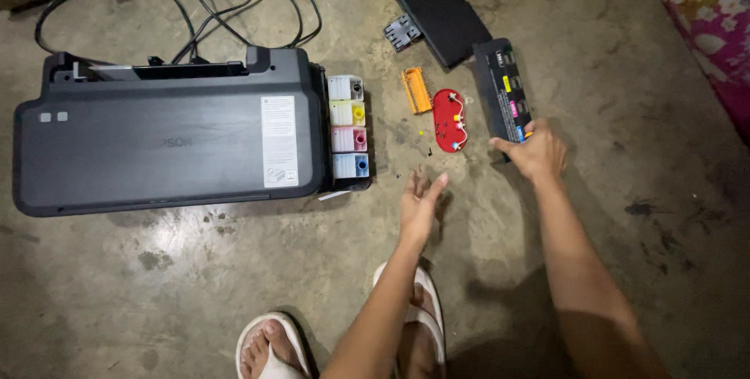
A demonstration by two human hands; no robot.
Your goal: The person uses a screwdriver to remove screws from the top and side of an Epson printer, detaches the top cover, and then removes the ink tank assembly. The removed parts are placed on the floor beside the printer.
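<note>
A dark grey printer (168,133) lies on the concrete floor (641,269), its block of ink tanks (348,130) on the side toward the hands and black cables (234,12) looped behind it. Beyond lies a flat black panel (436,5). Just right of the tanks sit a long black tank cover (502,91), a red oval piece (449,119) and a small orange ribbed piece (416,90).

The right hand (537,151) rests on the near end of the tank cover, fingers curled over its edge. It looks like light, stiff plastic, easy to lift by that end, though thin clips could snap.

The left hand (419,205) hovers open and empty, fingers spread, just short of the red piece.

Bare floor opens to the right and toward the sandalled feet (273,348); a floral cloth (707,12) borders the far right.
</note>
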